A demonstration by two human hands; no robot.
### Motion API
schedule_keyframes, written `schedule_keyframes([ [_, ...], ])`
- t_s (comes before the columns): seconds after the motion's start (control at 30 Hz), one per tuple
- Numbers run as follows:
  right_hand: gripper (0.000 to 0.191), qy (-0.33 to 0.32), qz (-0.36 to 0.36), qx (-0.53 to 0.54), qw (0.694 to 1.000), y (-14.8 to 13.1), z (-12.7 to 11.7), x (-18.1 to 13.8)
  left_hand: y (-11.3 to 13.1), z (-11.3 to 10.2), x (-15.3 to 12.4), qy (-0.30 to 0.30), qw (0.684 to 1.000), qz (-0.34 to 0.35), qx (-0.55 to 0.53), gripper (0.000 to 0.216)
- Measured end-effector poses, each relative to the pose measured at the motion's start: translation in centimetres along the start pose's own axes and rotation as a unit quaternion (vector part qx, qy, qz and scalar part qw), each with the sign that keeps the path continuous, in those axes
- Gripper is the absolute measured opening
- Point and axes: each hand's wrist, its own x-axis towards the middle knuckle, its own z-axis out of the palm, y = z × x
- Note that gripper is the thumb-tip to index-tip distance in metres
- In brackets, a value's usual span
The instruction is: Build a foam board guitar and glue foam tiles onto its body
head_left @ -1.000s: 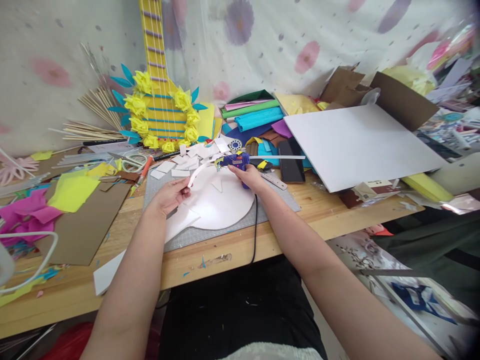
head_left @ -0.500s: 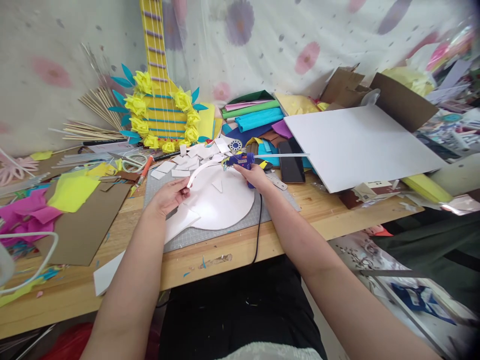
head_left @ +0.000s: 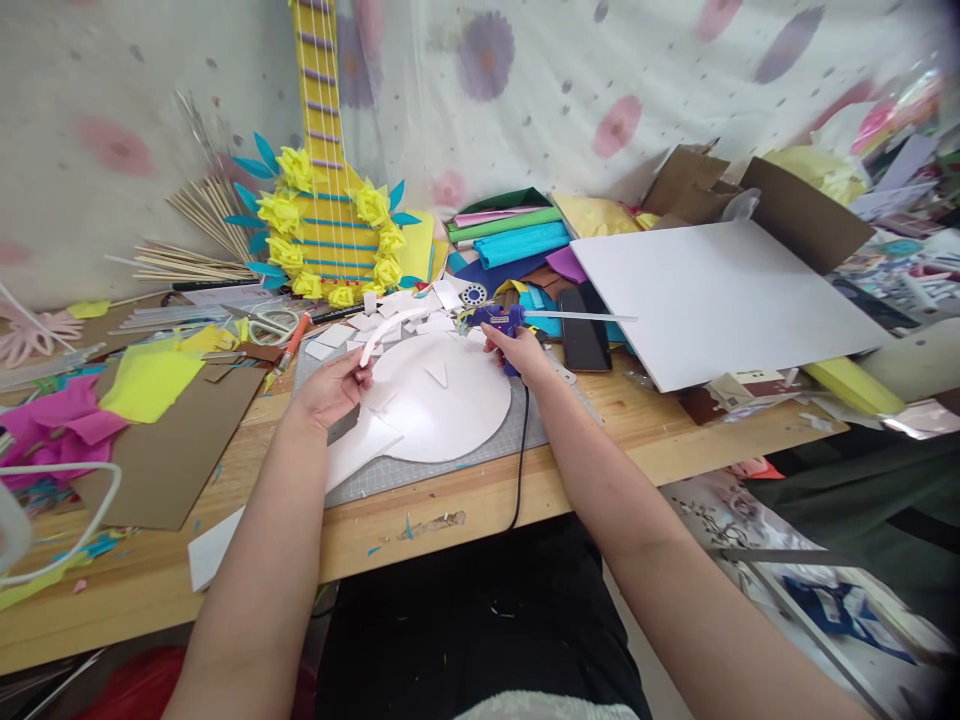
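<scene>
- The left hand (head_left: 334,384) pinches a thin, curved white strip (head_left: 385,329), which arches ahead of it.
- The right hand (head_left: 522,353) grips a blue plastic glue gun (head_left: 504,317).
- A smooth, rounded white board (head_left: 454,405) lies between them.

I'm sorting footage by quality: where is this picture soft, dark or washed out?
In the head view, far-right clutter looks soft, the top right corner falls dark, the white strip blends into pale scraps, and the board shows little surface detail.
</scene>
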Motion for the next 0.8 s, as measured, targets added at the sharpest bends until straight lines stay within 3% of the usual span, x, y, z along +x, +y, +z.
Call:
schedule_keyframes([
  [0.2, 0.032, 0.033, -0.026, 0.124, 0.991, -0.3, 0.6, -0.1, -0.1, 0.9, -0.2, 0.037, 0.995, 0.082, -0.038, 0.012],
  [0.43, 0.036, -0.038, -0.108, 0.191, 0.975, -0.9, 2.5, -1.2, -2.1, 3.8, -0.3, 0.080, 0.983, 0.057, 0.155, 0.014],
  [0.6, 0.039, -0.044, -0.128, 0.170, 0.976, -1.7, 4.1, -1.7, -3.5, 6.2, 0.1, 0.083, 0.910, 0.117, 0.388, 0.019],
  [0.8, 0.049, 0.023, -0.170, -0.020, 0.985, -3.1, 5.3, -1.5, -4.4, 8.8, -0.5, 0.125, 0.804, 0.134, 0.566, 0.022],
])
